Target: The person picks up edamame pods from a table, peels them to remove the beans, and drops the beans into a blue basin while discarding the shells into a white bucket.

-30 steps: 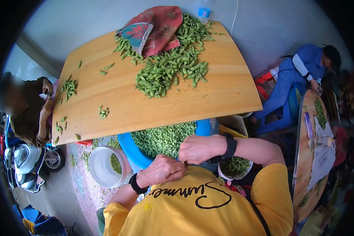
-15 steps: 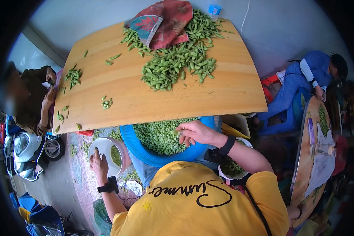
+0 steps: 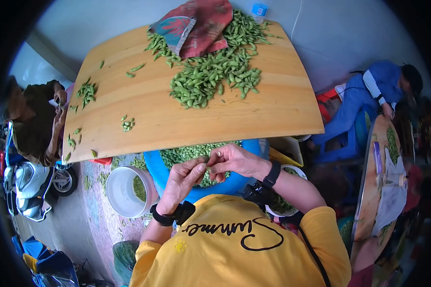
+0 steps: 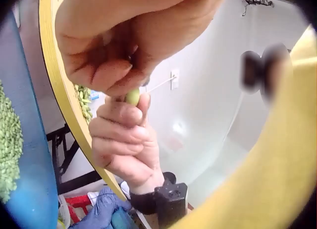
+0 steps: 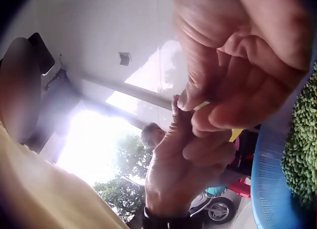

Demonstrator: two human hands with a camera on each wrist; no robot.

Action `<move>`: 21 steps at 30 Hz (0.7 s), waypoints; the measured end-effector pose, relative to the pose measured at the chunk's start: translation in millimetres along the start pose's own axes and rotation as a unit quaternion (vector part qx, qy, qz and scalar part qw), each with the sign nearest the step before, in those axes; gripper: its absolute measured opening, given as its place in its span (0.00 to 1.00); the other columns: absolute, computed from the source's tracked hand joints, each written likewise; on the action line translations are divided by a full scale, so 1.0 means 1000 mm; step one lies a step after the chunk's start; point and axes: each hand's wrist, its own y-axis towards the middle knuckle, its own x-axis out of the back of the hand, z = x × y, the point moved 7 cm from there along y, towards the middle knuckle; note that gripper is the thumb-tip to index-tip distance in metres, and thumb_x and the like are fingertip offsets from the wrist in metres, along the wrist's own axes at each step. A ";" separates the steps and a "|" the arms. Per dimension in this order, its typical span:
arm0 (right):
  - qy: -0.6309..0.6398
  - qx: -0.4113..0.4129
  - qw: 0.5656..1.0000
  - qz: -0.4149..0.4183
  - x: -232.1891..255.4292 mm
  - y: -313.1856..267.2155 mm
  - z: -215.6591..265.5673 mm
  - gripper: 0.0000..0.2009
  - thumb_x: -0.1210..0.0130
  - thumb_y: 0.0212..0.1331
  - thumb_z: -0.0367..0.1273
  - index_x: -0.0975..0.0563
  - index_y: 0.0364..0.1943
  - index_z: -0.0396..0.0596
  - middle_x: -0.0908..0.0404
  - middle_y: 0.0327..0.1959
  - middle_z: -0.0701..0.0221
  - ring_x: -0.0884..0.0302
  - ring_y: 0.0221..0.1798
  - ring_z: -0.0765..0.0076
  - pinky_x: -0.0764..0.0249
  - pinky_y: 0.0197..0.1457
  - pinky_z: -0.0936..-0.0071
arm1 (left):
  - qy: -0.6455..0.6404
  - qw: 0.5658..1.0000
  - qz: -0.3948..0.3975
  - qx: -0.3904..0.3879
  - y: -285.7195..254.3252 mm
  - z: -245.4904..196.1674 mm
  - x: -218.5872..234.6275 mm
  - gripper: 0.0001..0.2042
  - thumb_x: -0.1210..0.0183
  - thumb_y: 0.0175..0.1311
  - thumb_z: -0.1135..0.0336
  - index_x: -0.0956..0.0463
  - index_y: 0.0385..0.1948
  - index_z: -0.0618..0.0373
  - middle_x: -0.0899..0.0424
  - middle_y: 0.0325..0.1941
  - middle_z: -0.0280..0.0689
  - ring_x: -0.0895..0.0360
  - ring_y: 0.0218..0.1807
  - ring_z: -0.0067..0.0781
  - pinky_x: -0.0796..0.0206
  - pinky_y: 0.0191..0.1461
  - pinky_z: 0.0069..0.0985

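Observation:
My left hand (image 3: 179, 184) and right hand (image 3: 239, 162) meet fingertip to fingertip over the near side of a blue basket (image 3: 153, 165) of shelled green beans (image 3: 189, 152). Between them, both hands pinch a small green soybean pod (image 4: 132, 97), mostly covered by fingers. In the left wrist view the left hand (image 4: 138, 30) is above it and the right hand (image 4: 126, 140) below, thumb and index finger at its end. Seen from the right wrist, the right hand's (image 5: 242, 65) curled fingers hide most of the pod.
A wooden table (image 3: 201, 126) stands just beyond the basket, with a heap of pods (image 3: 196, 86) and a red cloth (image 3: 201, 28). To the left is a white bucket (image 3: 119, 191); right of the basket sits a pail (image 3: 292, 174). One person (image 3: 36, 119) sits at the table's left end.
Half a second ago my left hand was out over the white bucket and my right over the beans. Both have come together again, now with a pod between their fingertips.

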 end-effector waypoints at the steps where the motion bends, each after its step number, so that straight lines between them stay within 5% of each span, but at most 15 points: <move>1: 0.000 0.012 1.000 -0.003 0.001 -0.001 0.001 0.09 0.41 0.53 0.31 0.26 0.32 0.40 0.20 0.25 0.67 0.23 0.24 0.77 0.27 0.26 0.84 | 0.013 0.999 0.019 -0.025 0.004 0.000 -0.001 0.11 0.50 0.65 0.65 0.25 0.35 0.66 0.32 0.18 0.27 0.40 0.21 0.15 0.47 0.24 0.14; 3: -0.004 0.027 0.999 -0.021 0.001 -0.001 -0.003 0.08 0.40 0.51 0.30 0.26 0.27 0.41 0.21 0.23 0.69 0.24 0.23 0.78 0.29 0.25 0.85 | 0.025 0.999 -0.035 -0.025 0.003 0.003 -0.004 0.11 0.50 0.65 0.65 0.24 0.32 0.66 0.33 0.17 0.27 0.41 0.20 0.14 0.48 0.23 0.14; 5: -0.177 0.055 0.978 -0.099 0.003 -0.003 0.004 0.08 0.39 0.50 0.30 0.26 0.24 0.41 0.22 0.20 0.70 0.26 0.22 0.80 0.32 0.24 0.86 | 0.038 0.997 -0.058 -0.029 0.003 0.003 -0.009 0.11 0.50 0.65 0.65 0.24 0.32 0.66 0.32 0.17 0.27 0.41 0.19 0.14 0.49 0.22 0.14; 6: -0.368 0.140 0.904 -0.168 -0.004 -0.009 0.024 0.08 0.40 0.49 0.29 0.27 0.23 0.40 0.23 0.19 0.71 0.27 0.22 0.82 0.34 0.23 0.86 | 0.049 0.995 -0.081 -0.035 0.003 0.002 -0.007 0.11 0.50 0.65 0.66 0.24 0.32 0.66 0.32 0.17 0.27 0.41 0.19 0.14 0.49 0.22 0.14; 10: -0.129 0.068 0.982 -0.118 0.000 -0.008 0.006 0.07 0.42 0.52 0.31 0.26 0.24 0.42 0.25 0.18 0.74 0.30 0.20 0.84 0.37 0.22 0.85 | -0.031 0.998 -0.045 -0.027 0.004 0.014 -0.004 0.12 0.49 0.65 0.66 0.25 0.41 0.66 0.31 0.21 0.26 0.42 0.21 0.13 0.49 0.23 0.13; 11: -0.129 0.069 0.982 -0.119 0.002 -0.008 0.002 0.07 0.42 0.52 0.31 0.26 0.24 0.42 0.25 0.18 0.74 0.30 0.20 0.84 0.37 0.22 0.85 | -0.031 0.998 -0.044 -0.028 0.003 0.017 -0.003 0.12 0.49 0.65 0.66 0.25 0.41 0.66 0.31 0.21 0.26 0.42 0.21 0.13 0.49 0.23 0.13; 13: 0.081 0.044 0.987 -0.134 0.007 -0.009 -0.013 0.06 0.45 0.55 0.32 0.26 0.26 0.44 0.26 0.19 0.75 0.32 0.21 0.86 0.38 0.22 0.87 | 0.063 0.996 -0.046 -0.031 0.001 0.017 -0.002 0.15 0.48 0.64 0.65 0.28 0.47 0.67 0.31 0.24 0.25 0.41 0.24 0.12 0.48 0.26 0.12; 19: -0.040 0.103 0.969 -0.222 0.006 -0.016 -0.007 0.05 0.47 0.56 0.29 0.26 0.29 0.41 0.25 0.21 0.74 0.30 0.23 0.84 0.34 0.25 0.85 | 0.095 0.989 -0.111 -0.021 0.009 0.023 -0.005 0.15 0.52 0.63 0.73 0.31 0.50 0.70 0.28 0.22 0.32 0.34 0.26 0.17 0.37 0.32 0.17; 21: -0.260 0.137 0.907 -0.302 0.005 -0.022 0.006 0.05 0.46 0.53 0.27 0.27 0.29 0.39 0.25 0.20 0.71 0.28 0.23 0.82 0.31 0.27 0.82 | 0.084 0.991 -0.099 -0.022 0.012 0.034 -0.005 0.16 0.54 0.63 0.74 0.33 0.52 0.69 0.26 0.26 0.32 0.33 0.28 0.18 0.36 0.34 0.17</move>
